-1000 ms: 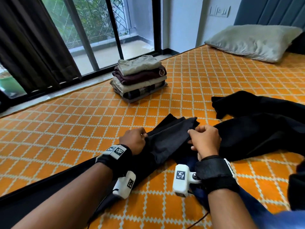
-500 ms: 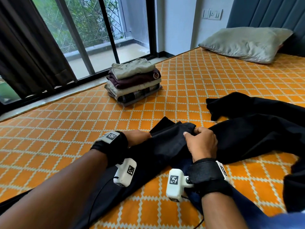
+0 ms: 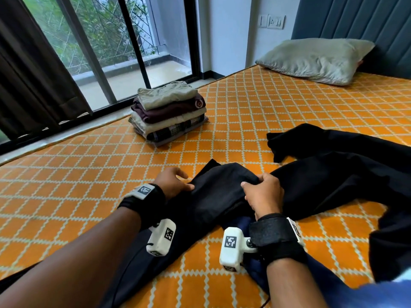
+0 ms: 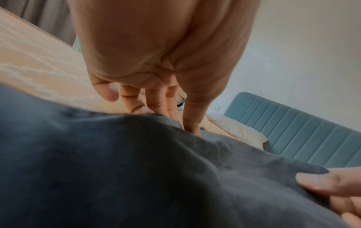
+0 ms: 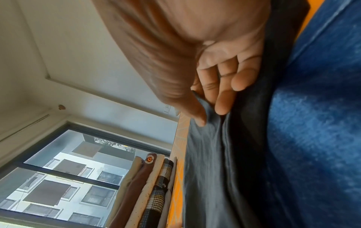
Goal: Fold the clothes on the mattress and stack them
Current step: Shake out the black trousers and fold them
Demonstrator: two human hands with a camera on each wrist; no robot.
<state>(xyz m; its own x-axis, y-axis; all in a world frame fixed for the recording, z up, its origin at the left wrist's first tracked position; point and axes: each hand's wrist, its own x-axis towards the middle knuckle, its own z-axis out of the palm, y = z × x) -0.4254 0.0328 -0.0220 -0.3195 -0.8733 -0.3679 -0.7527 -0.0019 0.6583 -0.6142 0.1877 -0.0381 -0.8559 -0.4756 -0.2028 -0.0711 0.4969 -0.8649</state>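
Observation:
A black garment [image 3: 218,194] lies crumpled across the orange mattress [image 3: 89,185], spreading to the right. My left hand [image 3: 184,181] is at its left edge, with the thumb lying on the cloth and the fingers fairly straight, reaching down beside the edge. The left wrist view shows this hand [image 4: 164,114] over the dark cloth [image 4: 136,169]. My right hand [image 3: 255,185] pinches a fold of the garment, which shows between thumb and fingers in the right wrist view [image 5: 210,111]. A stack of folded clothes [image 3: 169,112] stands at the far left edge of the mattress.
A grey pillow [image 3: 315,58] lies against the blue headboard [image 3: 355,18] at the far right. A window with dark curtains [image 3: 33,74] runs along the left. Blue denim [image 5: 312,138] lies under my right wrist. More dark cloth [image 3: 391,245] is heaped at the right edge.
My left hand has loosened from a closed grip on the cloth's left edge, and its fingers have straightened. The right hand keeps its hold on the fold, and the head view has shifted slightly.

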